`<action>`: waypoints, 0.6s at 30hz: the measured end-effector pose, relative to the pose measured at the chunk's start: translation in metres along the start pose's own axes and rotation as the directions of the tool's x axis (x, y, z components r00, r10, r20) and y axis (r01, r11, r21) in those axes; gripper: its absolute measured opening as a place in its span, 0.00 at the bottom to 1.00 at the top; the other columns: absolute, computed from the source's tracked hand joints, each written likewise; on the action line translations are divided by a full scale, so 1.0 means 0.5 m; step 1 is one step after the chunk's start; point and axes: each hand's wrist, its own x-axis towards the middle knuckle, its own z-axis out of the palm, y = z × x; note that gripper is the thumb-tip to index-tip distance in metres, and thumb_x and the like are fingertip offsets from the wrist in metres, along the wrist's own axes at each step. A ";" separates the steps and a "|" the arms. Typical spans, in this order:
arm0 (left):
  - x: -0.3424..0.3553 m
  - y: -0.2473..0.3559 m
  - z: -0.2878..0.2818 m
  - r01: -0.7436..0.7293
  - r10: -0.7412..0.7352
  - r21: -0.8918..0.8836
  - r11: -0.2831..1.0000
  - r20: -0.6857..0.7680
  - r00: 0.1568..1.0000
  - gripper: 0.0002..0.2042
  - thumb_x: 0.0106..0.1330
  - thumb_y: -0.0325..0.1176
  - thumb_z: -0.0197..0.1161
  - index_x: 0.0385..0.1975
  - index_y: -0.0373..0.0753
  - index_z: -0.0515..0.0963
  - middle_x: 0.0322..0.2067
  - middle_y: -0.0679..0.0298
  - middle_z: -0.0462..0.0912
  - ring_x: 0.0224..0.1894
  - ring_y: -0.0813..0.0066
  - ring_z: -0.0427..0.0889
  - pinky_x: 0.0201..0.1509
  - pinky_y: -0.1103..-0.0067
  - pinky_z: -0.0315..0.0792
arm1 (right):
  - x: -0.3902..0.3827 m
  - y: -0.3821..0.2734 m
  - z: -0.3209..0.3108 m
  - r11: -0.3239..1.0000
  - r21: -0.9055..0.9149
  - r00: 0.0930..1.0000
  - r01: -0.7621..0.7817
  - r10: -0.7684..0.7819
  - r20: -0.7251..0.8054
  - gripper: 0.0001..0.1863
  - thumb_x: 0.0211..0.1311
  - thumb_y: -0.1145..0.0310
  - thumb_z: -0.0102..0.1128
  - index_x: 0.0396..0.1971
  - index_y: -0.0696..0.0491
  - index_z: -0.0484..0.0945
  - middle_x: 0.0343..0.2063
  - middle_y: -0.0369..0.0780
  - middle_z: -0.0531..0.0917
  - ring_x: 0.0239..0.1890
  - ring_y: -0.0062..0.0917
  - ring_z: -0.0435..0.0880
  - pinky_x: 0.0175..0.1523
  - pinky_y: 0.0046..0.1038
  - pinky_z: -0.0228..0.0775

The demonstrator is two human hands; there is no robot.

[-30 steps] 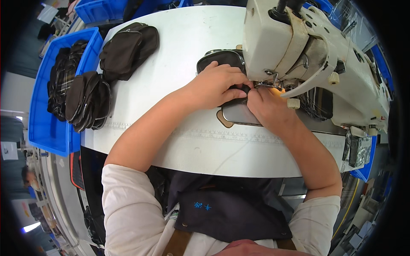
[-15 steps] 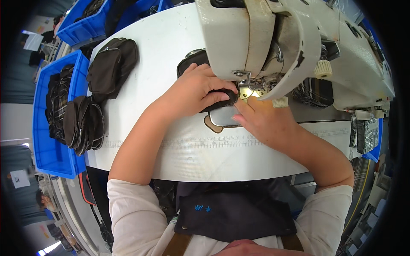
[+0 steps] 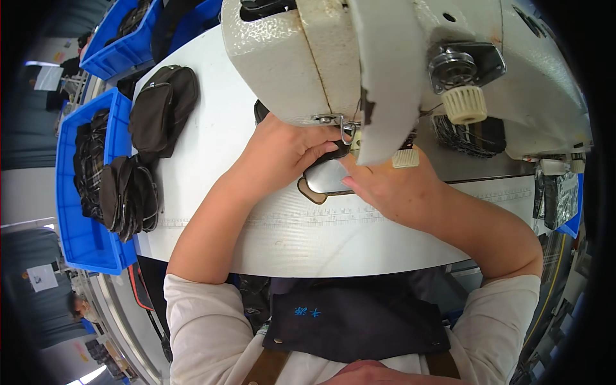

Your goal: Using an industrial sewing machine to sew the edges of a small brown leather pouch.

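A dark pouch piece (image 3: 338, 152) lies by the needle area of a white sewing machine (image 3: 295, 64). My left hand (image 3: 282, 154) is closed on its edge, thumb on top and fingers bent over it. More of the dark piece shows beyond that hand, partly covered by the machine head. My right hand (image 3: 401, 189) rests on the metal bed plate (image 3: 326, 176), just right of the needle area. Its thumb stands apart from the index finger, with nothing visible between them; the other fingertips are hidden behind the machine.
Finished-looking dark pouches (image 3: 163, 112) lie on the white table (image 3: 282, 250) at left, with another stack (image 3: 128, 196) beside a blue bin (image 3: 96, 253). A small brown-edged piece (image 3: 312, 190) sits below the plate. Dark pieces with loose threads (image 3: 471, 135) lie under the machine arm.
My view has shifted closer to the machine, whose head now looks larger and covers more of the needle area. Both hands keep nearly the same places and the left still grips the pouch piece.
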 end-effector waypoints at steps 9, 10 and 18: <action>-0.002 0.003 0.008 -0.091 0.098 0.086 0.992 -0.084 0.992 0.08 0.62 0.32 0.73 0.41 0.43 0.90 0.41 0.65 0.90 0.47 0.59 0.85 0.55 0.66 0.77 | 0.008 -0.002 -0.006 0.999 -0.030 0.999 -0.027 0.026 -0.036 0.15 0.68 0.55 0.68 0.41 0.51 0.81 0.20 0.35 0.80 0.19 0.31 0.78 0.27 0.33 0.71; -0.002 0.003 0.008 -0.125 0.134 0.094 0.988 -0.102 0.986 0.08 0.62 0.32 0.73 0.41 0.43 0.90 0.41 0.65 0.90 0.48 0.59 0.85 0.57 0.66 0.76 | 0.007 -0.003 -0.007 0.998 -0.050 0.999 -0.030 0.029 -0.029 0.15 0.67 0.54 0.68 0.40 0.51 0.81 0.20 0.35 0.80 0.19 0.31 0.78 0.27 0.33 0.72; -0.002 0.002 0.018 -0.064 0.080 0.142 0.988 -0.114 0.990 0.08 0.64 0.33 0.71 0.41 0.42 0.90 0.38 0.64 0.90 0.47 0.60 0.85 0.59 0.68 0.75 | 0.006 0.000 0.004 0.983 -0.149 0.993 -0.106 0.112 0.036 0.15 0.67 0.53 0.70 0.41 0.48 0.81 0.22 0.34 0.80 0.19 0.29 0.76 0.25 0.30 0.68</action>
